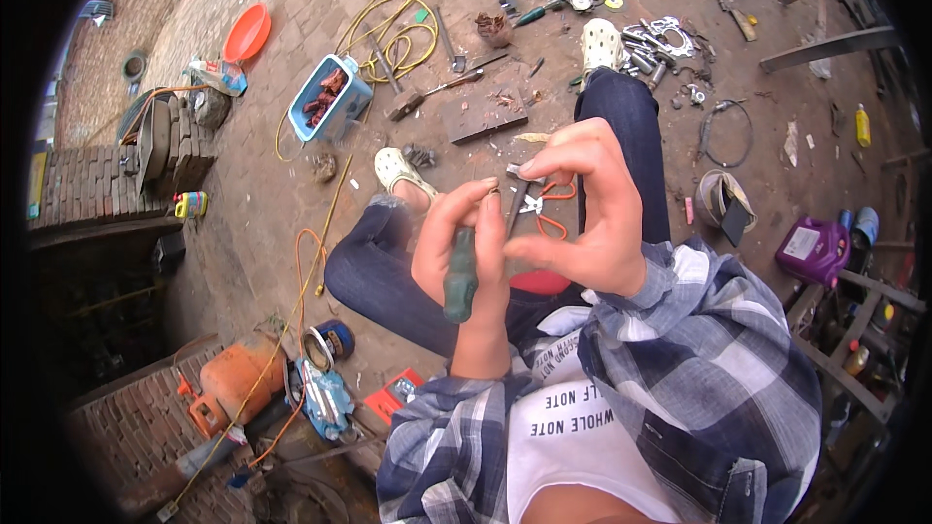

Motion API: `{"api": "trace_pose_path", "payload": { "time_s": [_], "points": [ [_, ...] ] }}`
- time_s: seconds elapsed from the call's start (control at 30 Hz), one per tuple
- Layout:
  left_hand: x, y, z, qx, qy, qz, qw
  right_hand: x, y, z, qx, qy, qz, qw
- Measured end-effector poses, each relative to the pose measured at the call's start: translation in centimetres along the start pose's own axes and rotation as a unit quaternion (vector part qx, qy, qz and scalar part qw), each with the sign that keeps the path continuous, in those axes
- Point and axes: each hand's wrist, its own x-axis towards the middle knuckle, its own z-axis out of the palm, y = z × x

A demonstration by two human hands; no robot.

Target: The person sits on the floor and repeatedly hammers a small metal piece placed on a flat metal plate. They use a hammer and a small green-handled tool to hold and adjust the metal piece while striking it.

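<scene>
I see the green tool handle [460, 281] pointing bodyward in the left hand [488, 257], which pinches a tiny dark piece [494, 188]; the right hand [612, 218], thumb and forefinger parted, is right of the handle.

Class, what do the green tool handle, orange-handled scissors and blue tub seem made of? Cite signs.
Green tool handle: probably hard plastic, slightly glossy; smooth, with soft highlights.
Orange-handled scissors: bright, silvery blades suggest metal; the even orange could be plastic or coating.
Blue tub: likely moulded plastic, smooth; evenly coloured walls.
</scene>
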Motion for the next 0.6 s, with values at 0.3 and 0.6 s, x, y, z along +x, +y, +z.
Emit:
{"api": "trace_pose_path", "payload": {
  "time_s": [0.3, 0.6],
  "points": [
    [0.1, -0.2, 0.5, 0.101, -0.004, 0.028, 0.994, -0.3, -0.8, 0.3, -0.145, -0.125, -0.171, 0.967],
    [1.0, -2.3, -2.4, -0.305, -0.033, -0.210, 0.928, -0.4, -1.6, -2.3, 0.189, 0.190, -0.080, 0.960]
  ]
}}
